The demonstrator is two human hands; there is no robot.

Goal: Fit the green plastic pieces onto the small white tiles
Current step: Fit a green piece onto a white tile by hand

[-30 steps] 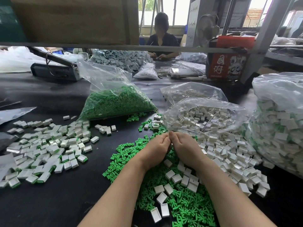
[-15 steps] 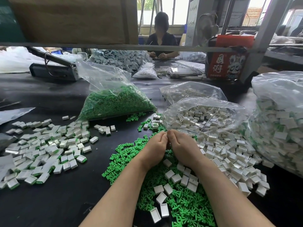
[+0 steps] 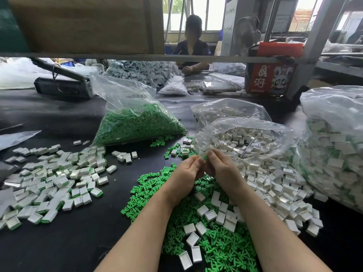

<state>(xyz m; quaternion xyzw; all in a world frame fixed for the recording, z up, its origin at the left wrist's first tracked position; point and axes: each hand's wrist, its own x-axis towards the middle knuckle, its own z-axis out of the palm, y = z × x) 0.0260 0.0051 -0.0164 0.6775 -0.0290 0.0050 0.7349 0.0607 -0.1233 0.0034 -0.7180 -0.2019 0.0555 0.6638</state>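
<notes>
Barely shifted since a moment ago: left hand [image 3: 186,174] and right hand [image 3: 221,169] still pressed together above the loose green pieces [image 3: 216,250], fingers curled inward. Between the fingertips, a sliver of green piece [image 3: 205,157] pinched by the right hand; whether a white tile sits in the left, impossible to tell. Off to the left, a broad spread of finished tiles [image 3: 53,183], green already showing at their edges. Still waiting: the heap of bare white tiles [image 3: 275,179] spilling from the open bag [image 3: 243,126], plus a full bag of green pieces [image 3: 135,124]. Probably well short of done.
</notes>
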